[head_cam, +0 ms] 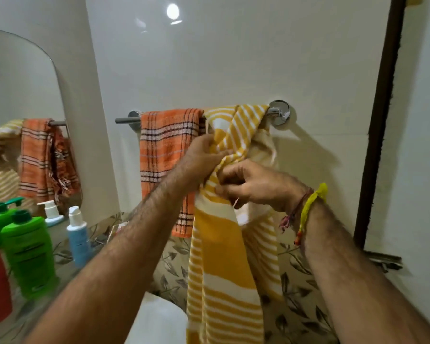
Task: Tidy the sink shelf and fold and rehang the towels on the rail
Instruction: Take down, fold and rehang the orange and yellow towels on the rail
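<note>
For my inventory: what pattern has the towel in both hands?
Yellow and white stripes, on the towel; the head view shows it.

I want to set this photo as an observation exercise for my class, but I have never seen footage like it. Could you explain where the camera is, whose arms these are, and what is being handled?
The camera is worn on a person's head, looking forward and down, so the two bare arms are the wearer's own. There is no machine. Both the left hand and the right hand grip a bunched yellow striped towel that hangs from the rail on the wall. Beside it on that rail an orange checked towel hangs flat. At the left, a shelf under a mirror holds a green bottle and a blue bottle.
</note>
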